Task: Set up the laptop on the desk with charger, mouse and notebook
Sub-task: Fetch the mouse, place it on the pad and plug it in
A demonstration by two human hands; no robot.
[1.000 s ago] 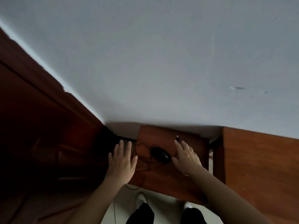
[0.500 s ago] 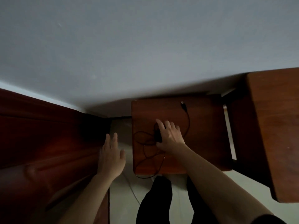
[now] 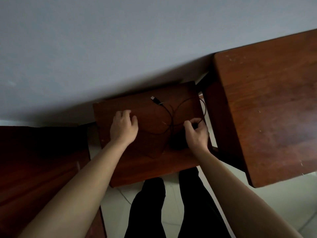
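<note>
Right hand (image 3: 197,134) fingers (image 3: 188,125) pinch the mouse cable (image 3: 169,115).

We are looking down along both bare forearms, which are reaching forward from the near edge and converging slightly toward the centre. The left hand (image 3: 123,127) is lying palm down, wrist nearly straight, its fingers (image 3: 126,114) curling loosely at the far end with the thumb spread toward the right. The right hand (image 3: 196,133) is sitting to the right at about the same reach, knuckles up, its fingers (image 3: 187,125) bunching tightly toward the thumb in a pinching pose. The two hands are staying well apart. Two legs in dark trousers (image 3: 147,208) are standing below, between the forearms.
</note>
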